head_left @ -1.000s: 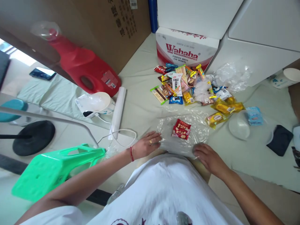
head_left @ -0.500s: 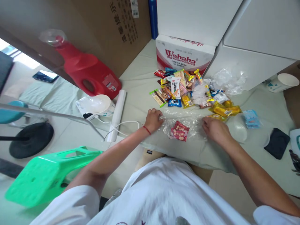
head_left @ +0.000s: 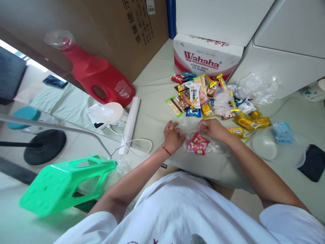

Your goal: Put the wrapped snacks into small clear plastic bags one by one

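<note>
Head view: the left hand (head_left: 174, 137) and the right hand (head_left: 212, 128) each have their fingers curled tight on the far edge of a clear plastic bag (head_left: 190, 126). The bag holds a red snack packet (head_left: 198, 145) and lies near the worktop's (head_left: 152, 115) front edge. A snack pile (head_left: 203, 98) lies just beyond the hands, and bare worktop opens to the left.

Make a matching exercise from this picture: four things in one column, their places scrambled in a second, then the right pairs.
Things
1. red snack packet
2. red jug
3. green stool
4. Wahaha box

Places
a. tipped over, at lower left
b. behind the pile of snacks
c. between the left hand and right hand, in the clear bag they grip
d. lying beside the brown carton

Pairs: 1-c, 2-d, 3-a, 4-b
</note>
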A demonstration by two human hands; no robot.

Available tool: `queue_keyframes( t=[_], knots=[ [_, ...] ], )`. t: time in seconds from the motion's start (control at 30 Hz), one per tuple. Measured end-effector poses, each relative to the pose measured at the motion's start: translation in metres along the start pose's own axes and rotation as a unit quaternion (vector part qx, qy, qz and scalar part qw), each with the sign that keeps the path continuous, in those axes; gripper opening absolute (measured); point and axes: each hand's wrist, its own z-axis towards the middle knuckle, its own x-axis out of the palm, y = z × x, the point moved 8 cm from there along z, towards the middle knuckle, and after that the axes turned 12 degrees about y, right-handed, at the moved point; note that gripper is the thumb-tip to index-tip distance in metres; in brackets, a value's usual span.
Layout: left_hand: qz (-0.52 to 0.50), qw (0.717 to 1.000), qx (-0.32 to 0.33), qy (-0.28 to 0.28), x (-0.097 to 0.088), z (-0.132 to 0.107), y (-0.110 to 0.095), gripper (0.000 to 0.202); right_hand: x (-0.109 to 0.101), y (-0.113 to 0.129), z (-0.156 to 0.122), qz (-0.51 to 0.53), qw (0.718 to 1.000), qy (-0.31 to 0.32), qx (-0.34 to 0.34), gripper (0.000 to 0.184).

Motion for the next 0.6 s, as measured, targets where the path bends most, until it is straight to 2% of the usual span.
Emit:
queue_keyframes(
  t=[0.07, 0.17, 0.27, 0.33, 0.4, 0.47, 0.53, 0.6],
  knots=[
    [-0.018, 1.0, 0.008, 0.0, 0.0, 0.001, -0.001, 0.02, 0.004, 0.022, -0.023, -0.044, 0.996, -0.004, -0.071, 0.028],
    [-0.038, 0.999, 0.014, 0.014, -0.005, 0.005, -0.001, 0.022, 0.035, 0.049, -0.051, -0.142, 0.981, 0.037, -0.126, 0.041],
    [-0.071, 0.996, -0.008, 0.053, -0.017, 0.01, 0.008, 0.026, 0.067, 0.057, -0.064, -0.196, 0.971, 0.06, -0.125, 0.054],
    [-0.149, 0.982, -0.046, 0.107, -0.021, 0.01, 0.017, 0.027, 0.077, 0.057, -0.066, -0.209, 0.97, 0.053, -0.109, 0.058],
    [-0.292, 0.936, -0.082, 0.178, -0.014, 0.003, 0.019, 0.024, 0.082, 0.059, -0.064, -0.211, 0.971, 0.043, -0.1, 0.057],
    [-0.443, 0.863, -0.105, 0.219, -0.003, -0.008, 0.01, 0.02, 0.084, 0.062, -0.061, -0.206, 0.973, 0.032, -0.099, 0.054],
    [-0.54, 0.803, -0.117, 0.223, 0.011, -0.019, -0.005, 0.018, 0.088, 0.064, -0.058, -0.195, 0.976, 0.029, -0.098, 0.049],
    [-0.58, 0.778, -0.108, 0.214, 0.024, -0.027, -0.02, 0.014, 0.091, 0.062, -0.058, -0.17, 0.98, 0.024, -0.099, 0.043]
  ],
)
